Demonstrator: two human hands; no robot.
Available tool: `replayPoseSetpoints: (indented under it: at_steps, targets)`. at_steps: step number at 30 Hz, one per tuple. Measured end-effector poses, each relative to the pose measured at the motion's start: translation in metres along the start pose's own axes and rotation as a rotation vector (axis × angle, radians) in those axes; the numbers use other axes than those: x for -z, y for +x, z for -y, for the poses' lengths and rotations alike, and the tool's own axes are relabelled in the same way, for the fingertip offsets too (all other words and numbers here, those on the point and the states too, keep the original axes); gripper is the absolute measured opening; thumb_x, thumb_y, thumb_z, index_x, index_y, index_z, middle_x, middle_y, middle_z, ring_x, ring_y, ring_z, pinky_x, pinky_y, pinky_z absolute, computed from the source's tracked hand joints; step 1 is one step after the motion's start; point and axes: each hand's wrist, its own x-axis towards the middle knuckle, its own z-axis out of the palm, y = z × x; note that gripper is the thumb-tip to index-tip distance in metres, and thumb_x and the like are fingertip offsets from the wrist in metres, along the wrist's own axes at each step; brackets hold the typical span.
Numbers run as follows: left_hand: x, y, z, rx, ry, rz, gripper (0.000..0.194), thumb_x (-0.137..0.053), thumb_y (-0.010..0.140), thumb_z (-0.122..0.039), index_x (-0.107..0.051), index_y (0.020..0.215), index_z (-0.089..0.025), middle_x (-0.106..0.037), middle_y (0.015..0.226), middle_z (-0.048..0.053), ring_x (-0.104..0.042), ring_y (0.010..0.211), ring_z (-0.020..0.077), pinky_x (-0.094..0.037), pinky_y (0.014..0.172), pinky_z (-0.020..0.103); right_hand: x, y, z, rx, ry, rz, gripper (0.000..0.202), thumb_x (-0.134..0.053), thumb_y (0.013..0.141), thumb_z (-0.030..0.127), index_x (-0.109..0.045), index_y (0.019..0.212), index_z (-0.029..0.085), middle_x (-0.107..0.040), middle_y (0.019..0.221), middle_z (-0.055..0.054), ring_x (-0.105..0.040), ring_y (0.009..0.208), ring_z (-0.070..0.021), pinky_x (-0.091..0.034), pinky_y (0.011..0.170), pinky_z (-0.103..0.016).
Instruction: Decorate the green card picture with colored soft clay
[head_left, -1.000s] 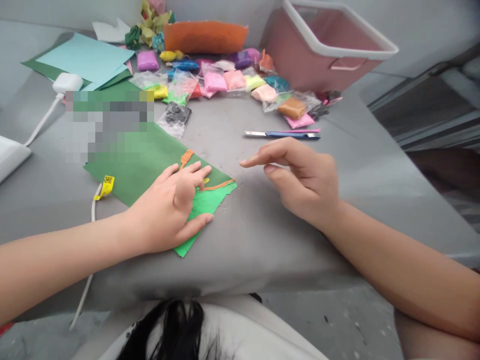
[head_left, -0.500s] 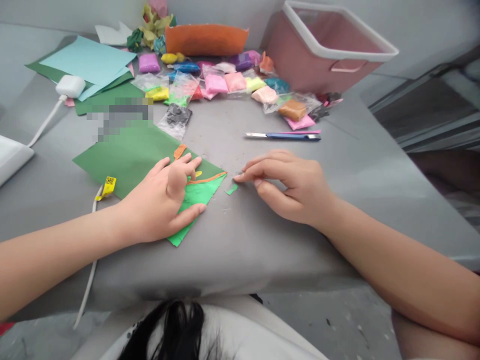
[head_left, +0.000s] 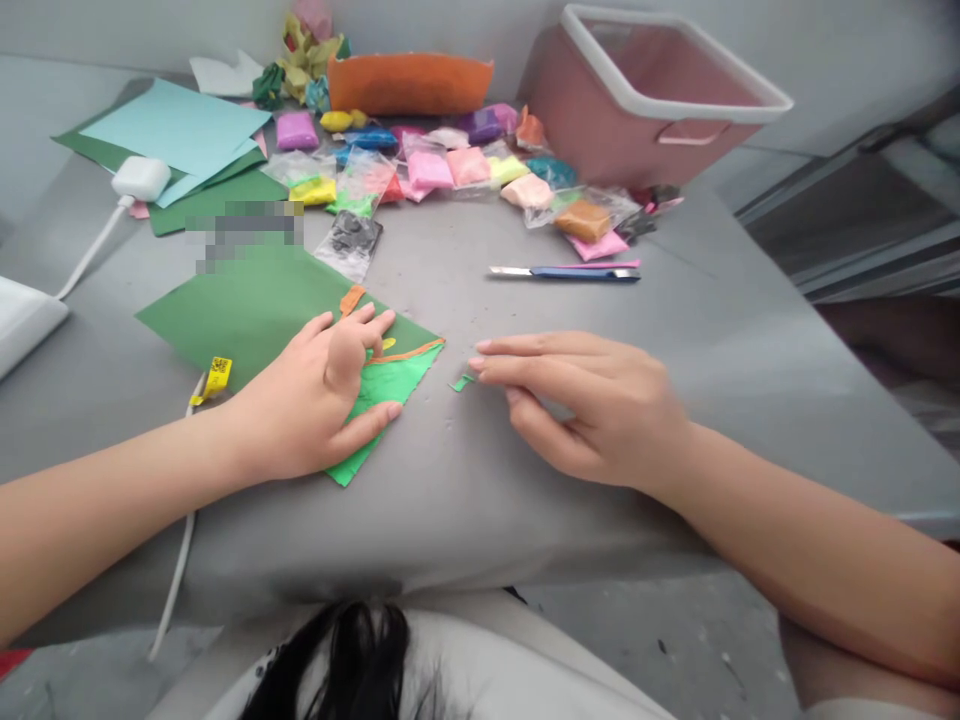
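My left hand (head_left: 311, 395) lies spread on a dark green sheet (head_left: 247, 300), its fingers apart. Bright green clay (head_left: 401, 380) covers the sheet's near right corner, edged by a thin orange strip (head_left: 409, 354). A small orange piece (head_left: 352, 299) and a yellow bit (head_left: 388, 344) are on the sheet by my left fingertips. Beyond the sheet's right corner my right hand (head_left: 592, 400) hovers low over the table, thumb apart from the fingers. Just left of its fingertips is a small green scrap (head_left: 461, 383). Nothing shows between the right thumb and fingers.
A cutter knife (head_left: 566, 273) lies past my right hand. Bagged clay in many colours (head_left: 427, 170) spreads along the back, before an orange curved piece (head_left: 412, 85). A pink bin (head_left: 622, 125) stands back right. Light blue paper (head_left: 176, 125) and a white charger with cable (head_left: 141, 179) are at left.
My right hand has moved slightly right and nearer to me, its fingertips now close to the green scrap. The sheet and my left hand have shifted a little to the left.
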Motion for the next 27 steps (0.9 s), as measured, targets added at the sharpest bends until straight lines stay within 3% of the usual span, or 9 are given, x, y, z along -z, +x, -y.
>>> replayPoseSetpoints:
  at_steps: [7,11,15,21,27]
  targets:
    - [-0.002,0.0,0.002,-0.017,-0.004,-0.02,0.052,-0.047,0.097,-0.047,-0.031,0.134,-0.013,-0.043,0.158,0.026,-0.035,0.151,0.0386,-0.029,0.121,0.064,-0.002,0.003,0.0,0.152,0.16,0.059,0.025,-0.054,0.084,0.005,-0.065,0.101,0.019,-0.082,0.095,-0.008,-0.078,0.1,-0.02,-0.065,0.089,-0.031]
    - [-0.003,0.0,0.003,-0.028,0.0,-0.034,0.051,-0.048,0.097,-0.046,-0.031,0.132,-0.013,-0.044,0.157,0.027,-0.036,0.151,0.0386,-0.029,0.121,0.064,-0.003,0.002,-0.003,0.074,0.09,0.056,0.021,-0.056,0.086,0.006,-0.066,0.1,0.019,-0.081,0.098,-0.01,-0.078,0.1,-0.0213,-0.065,0.091,-0.033]
    - [-0.001,0.0,0.002,-0.018,-0.008,-0.025,0.052,-0.048,0.096,-0.047,-0.032,0.132,-0.013,-0.042,0.157,0.027,-0.035,0.152,0.0383,-0.029,0.121,0.064,-0.005,0.002,-0.005,0.091,0.207,0.09,0.02,-0.056,0.087,0.007,-0.065,0.099,0.02,-0.081,0.097,-0.009,-0.078,0.099,-0.0183,-0.064,0.092,-0.029]
    - [-0.002,0.0,0.001,-0.012,-0.013,-0.015,0.053,-0.048,0.096,-0.047,-0.032,0.134,-0.013,-0.042,0.158,0.027,-0.033,0.152,0.0383,-0.028,0.122,0.064,-0.009,0.001,-0.012,0.025,0.238,0.176,0.028,-0.053,0.094,0.011,-0.065,0.116,0.024,-0.077,0.119,-0.006,-0.071,0.119,-0.0186,-0.061,0.101,-0.034]
    - [-0.002,0.0,0.003,-0.044,-0.06,-0.046,0.045,-0.051,0.096,-0.044,-0.033,0.126,-0.016,-0.044,0.156,0.027,-0.035,0.151,0.0398,-0.033,0.119,0.064,-0.008,0.004,-0.019,-0.045,0.35,0.204,0.012,-0.062,0.096,0.016,-0.07,0.099,0.025,-0.08,0.101,-0.002,-0.075,0.102,-0.0138,-0.062,0.09,-0.024]
